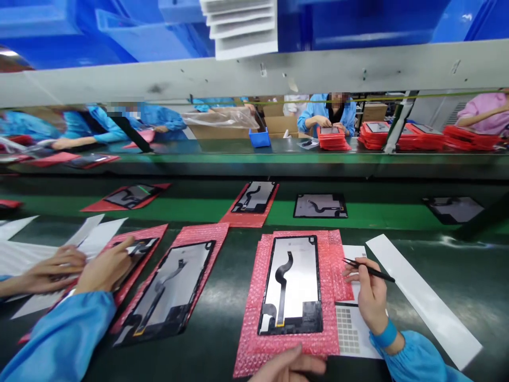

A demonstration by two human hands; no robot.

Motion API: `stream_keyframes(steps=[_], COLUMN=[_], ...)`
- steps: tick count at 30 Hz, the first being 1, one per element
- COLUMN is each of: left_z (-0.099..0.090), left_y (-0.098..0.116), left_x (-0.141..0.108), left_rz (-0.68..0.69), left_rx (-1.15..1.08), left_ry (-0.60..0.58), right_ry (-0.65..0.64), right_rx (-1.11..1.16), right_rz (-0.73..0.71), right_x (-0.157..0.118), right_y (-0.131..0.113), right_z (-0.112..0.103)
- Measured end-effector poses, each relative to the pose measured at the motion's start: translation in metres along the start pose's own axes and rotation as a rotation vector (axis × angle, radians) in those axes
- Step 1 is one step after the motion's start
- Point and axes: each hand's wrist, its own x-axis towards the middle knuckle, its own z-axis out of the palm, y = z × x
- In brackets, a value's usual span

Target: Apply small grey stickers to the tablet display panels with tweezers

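My right hand (371, 292), with a blue band at the wrist, pinches black tweezers (376, 272) over a white sheet of small grey squares (348, 331). At the bottom edge, my left hand (288, 367) is partly in view beside the lower edge of the pink bubble wrap (250, 339); its fingers look extended. On that wrap lies a display panel (294, 286), back side up, with a dark curved flex cable (283, 281). The tweezer tips point left, near the wrap's right edge.
A second panel (170, 292) on pink wrap lies to the left. Beyond it, a co-worker's hands (105, 265) work on another panel. A white strip (423, 302) lies right. More panels (320, 205) rest on the green belt (361, 215). People sit behind, near red stacks (333, 139).
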Motion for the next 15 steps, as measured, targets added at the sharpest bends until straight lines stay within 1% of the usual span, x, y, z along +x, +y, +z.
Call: stream_keyframes(steps=[1, 2, 3, 4, 6, 8, 9, 10, 11, 12, 13, 15], left_z=[0.003, 0.006, 0.009, 0.011, 0.012, 0.008, 0.005, 0.001, -0.004, -0.009, -0.016, -0.029], left_y=[0.013, 0.032, 0.057, 0.087, 0.156, 0.222, 0.250, 0.274, 0.292, 0.305, 0.314, 0.325], left_x=[-0.005, -0.007, -0.006, 0.000, 0.021, 0.052, 0.068, 0.083, 0.097, 0.109, 0.118, 0.130], left_rz=[0.048, 0.117, 0.195, 0.289, 0.397, 0.466, 0.476, 0.474, 0.462, 0.441, 0.416, 0.365], left_rx=[0.148, 0.303, 0.476, 0.666, 0.776, 0.847, 0.880, 0.912, 0.942, 0.968, 0.991, 1.021], left_ry=[0.020, 0.066, 0.150, 0.301, 0.461, 0.647, 0.731, 0.809, 0.877, 0.932, 0.977, 1.031], right_ry=[0.007, 0.013, 0.013, 0.009, -0.003, -0.013, -0.014, -0.012, -0.011, -0.008, -0.003, 0.001], right_rx=[-0.003, -0.007, -0.013, -0.021, -0.042, -0.064, -0.073, -0.079, -0.083, -0.086, -0.088, -0.088], right_rz=[-0.001, -0.002, -0.004, -0.008, -0.022, -0.037, -0.041, -0.044, -0.043, -0.040, -0.035, -0.021], right_x=[0.000, 0.001, 0.001, 0.001, 0.002, 0.002, 0.002, 0.002, 0.002, 0.003, 0.003, 0.003], right_y=[0.000, 0.000, 0.001, 0.001, 0.003, 0.004, 0.005, 0.005, 0.006, 0.006, 0.006, 0.007], right_z=[0.000, 0.000, -0.001, -0.001, -0.001, -0.002, -0.002, -0.002, -0.003, -0.003, -0.004, -0.005])
